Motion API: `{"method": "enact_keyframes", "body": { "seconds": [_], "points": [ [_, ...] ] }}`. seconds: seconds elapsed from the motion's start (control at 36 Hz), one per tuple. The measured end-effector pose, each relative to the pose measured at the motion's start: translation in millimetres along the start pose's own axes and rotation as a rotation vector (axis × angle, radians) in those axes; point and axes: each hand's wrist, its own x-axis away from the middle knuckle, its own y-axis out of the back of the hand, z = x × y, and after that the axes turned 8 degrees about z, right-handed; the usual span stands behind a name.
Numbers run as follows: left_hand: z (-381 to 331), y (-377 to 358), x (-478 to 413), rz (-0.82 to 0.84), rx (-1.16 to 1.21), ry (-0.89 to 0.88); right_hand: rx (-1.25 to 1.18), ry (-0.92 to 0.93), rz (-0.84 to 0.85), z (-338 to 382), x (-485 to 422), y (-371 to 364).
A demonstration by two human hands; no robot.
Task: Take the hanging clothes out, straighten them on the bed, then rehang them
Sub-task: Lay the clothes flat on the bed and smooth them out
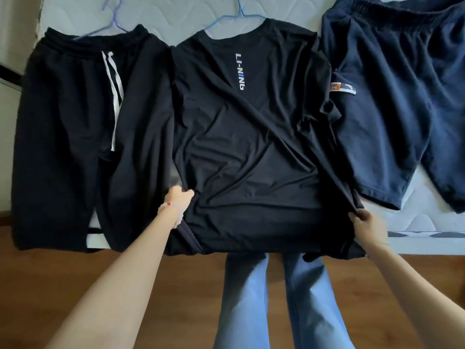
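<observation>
On the bed (176, 16), the T-shirt (251, 147) lies collar away, hem likely overhanging.

Bed (176, 11): black trousers (63, 134), black T-shirt (246, 147), navy shorts (402, 96) side by side.

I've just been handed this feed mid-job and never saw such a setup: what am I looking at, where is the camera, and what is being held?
No machine here: a person works with bare hands. The single picture comes from a wide camera on their head, looking down. On the mattress lie black trousers at the left, a black T-shirt in the middle and navy shorts at the right. A blue hanger shows at the shirt's neck. The left hand and the right hand each grip the T-shirt's lower part, one at each side.
</observation>
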Motion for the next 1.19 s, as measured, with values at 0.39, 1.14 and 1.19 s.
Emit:
{"method": "enact_keyframes", "body": {
  "seconds": [0.39,1.14,1.19],
  "points": [
    [49,-3,67,0.492,0.477,-0.033,-0.373,0.117,0.468,-10,46,40],
    [64,-12,139,0.644,0.317,0.047,-0.099,0.126,0.772,-44,40,110],
    [72,-16,153,0.611,0.591,-0.011,-0.134,0.136,0.823,-48,47,113]
  ]
}}
